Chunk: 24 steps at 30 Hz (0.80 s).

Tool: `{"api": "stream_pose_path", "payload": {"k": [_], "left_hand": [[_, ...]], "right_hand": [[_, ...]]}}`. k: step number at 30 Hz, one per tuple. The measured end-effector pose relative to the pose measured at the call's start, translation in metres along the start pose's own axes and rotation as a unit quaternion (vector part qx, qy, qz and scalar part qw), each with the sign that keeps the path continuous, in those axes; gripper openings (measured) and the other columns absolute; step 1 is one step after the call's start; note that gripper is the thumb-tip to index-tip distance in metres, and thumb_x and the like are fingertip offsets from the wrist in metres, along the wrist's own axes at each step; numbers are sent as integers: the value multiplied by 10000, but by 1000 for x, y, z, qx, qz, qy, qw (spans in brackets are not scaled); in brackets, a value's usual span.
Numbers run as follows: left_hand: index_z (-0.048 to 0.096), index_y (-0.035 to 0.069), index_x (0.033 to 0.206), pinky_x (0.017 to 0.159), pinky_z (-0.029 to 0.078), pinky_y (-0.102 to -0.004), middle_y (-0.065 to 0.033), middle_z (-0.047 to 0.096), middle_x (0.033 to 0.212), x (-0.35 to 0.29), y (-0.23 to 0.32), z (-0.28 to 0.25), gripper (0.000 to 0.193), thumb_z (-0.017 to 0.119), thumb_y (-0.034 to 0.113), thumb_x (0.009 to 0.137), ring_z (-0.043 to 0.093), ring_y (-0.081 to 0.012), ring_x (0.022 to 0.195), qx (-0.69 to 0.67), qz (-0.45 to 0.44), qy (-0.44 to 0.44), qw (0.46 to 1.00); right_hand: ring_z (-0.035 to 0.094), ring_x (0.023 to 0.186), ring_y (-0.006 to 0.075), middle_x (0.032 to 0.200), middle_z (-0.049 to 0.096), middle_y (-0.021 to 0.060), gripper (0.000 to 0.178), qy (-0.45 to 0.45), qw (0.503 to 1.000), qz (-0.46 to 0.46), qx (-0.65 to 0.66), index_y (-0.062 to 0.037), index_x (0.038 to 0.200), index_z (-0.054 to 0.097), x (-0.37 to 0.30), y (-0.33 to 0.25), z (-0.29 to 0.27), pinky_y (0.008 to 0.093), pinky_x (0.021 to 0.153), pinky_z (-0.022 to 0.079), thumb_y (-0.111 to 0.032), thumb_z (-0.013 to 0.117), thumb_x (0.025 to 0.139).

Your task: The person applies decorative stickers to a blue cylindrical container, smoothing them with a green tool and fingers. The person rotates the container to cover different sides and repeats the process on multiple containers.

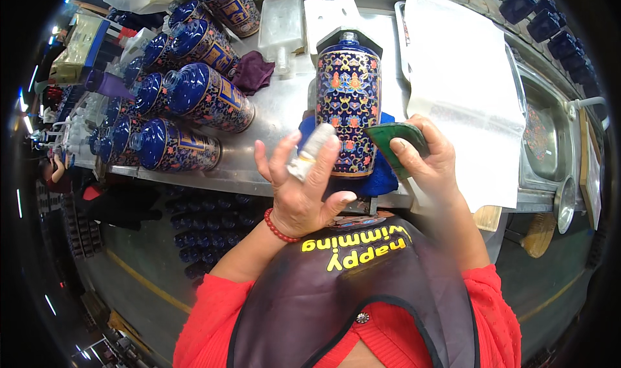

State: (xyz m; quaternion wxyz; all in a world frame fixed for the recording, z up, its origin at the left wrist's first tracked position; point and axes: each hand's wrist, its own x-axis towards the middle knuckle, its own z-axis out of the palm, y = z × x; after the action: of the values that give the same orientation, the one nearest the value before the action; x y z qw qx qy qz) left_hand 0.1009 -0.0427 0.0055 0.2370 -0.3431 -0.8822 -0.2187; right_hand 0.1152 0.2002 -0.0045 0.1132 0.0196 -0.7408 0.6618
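A dark blue bottle [349,103] with a colourful floral pattern lies in front of me, neck pointing away and base toward me. A blue cloth [378,182] shows around its base end. Just left of the bottle, my left hand [301,180] is open with fingers spread; a whitish wrap [312,151] covers one finger. Whether those fingers touch the bottle I cannot tell. My right hand [433,151] grips a flat green scraper [391,141] between thumb and fingers, its edge close to the bottle's right side.
Several similar bottles [210,96] stand on the metal table at left, beside a maroon cloth [253,72]. A clear plastic container [281,28] lies farther back. White sheets [462,96] cover the right side, next to a metal sink [540,129].
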Motion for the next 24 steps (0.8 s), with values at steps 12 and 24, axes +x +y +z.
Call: {"api": "stream_pose_path", "payload": {"k": [12,24], "left_hand": [[617,30,1406,1199,13,-623,-137,655,1366,4,2,2,772,446,665,1001,350,-374,1373,34,8,-40,999],[480,-7,1514,1199,50,-613,-203,520,1500,10,5,2,937,467,741,949,344,-386,1398,36,1,-73,997]], "right_hand": [[568,738,90,813,641,27,169,7,1000,-1,3,-15,1000,664,-2,2,3,260,662,476,-155,738,942],[557,711,90,779,633,30,178,3,1000,9,16,-14,989,651,-2,3,3,261,639,465,-165,733,945]]}}
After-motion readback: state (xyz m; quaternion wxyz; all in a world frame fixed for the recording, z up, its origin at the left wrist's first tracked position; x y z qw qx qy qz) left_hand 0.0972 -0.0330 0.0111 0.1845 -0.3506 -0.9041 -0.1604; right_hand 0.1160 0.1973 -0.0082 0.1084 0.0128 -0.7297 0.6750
